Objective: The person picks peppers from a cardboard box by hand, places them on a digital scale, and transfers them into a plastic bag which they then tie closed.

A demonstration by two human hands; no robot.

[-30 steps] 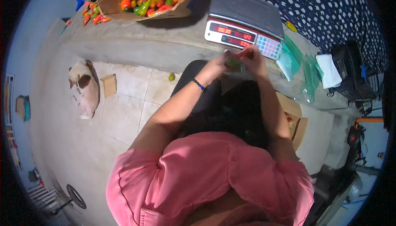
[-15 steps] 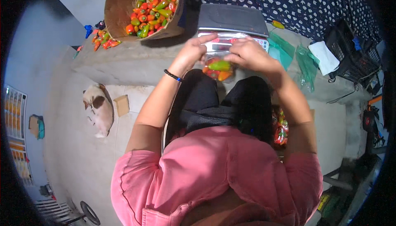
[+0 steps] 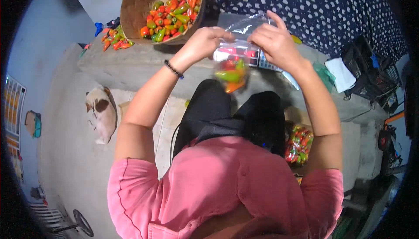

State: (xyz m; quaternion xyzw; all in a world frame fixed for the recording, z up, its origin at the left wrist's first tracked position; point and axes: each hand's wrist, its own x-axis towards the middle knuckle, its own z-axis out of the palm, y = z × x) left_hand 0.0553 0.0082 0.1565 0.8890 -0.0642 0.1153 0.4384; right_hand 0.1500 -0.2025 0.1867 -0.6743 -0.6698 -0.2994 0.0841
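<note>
A clear plastic bag [image 3: 232, 72] with red, green and orange peppers in its bottom hangs between my hands, in front of a digital scale [image 3: 267, 63]. My left hand [image 3: 208, 43] pinches one side of the bag's upper part. On the other side my right hand [image 3: 276, 41] grips the plastic, its index finger raised. The bag's open end stands up between the hands. Both hands and the bag hide much of the scale.
A tipped cardboard box [image 3: 133, 7] holds many peppers [image 3: 174, 18], with loose peppers [image 3: 117, 39] beside it on the ledge. A white cloth [image 3: 341, 74] and black crate [image 3: 369, 66] stand right. Bagged peppers [image 3: 300, 145] sit by my right leg. A dog [image 3: 101, 114] lies on the floor.
My hands have moved farther apart, and the right one has risen. The bag's top is now stretched upward between them, with the peppers still hanging below. The view has shifted slightly.
</note>
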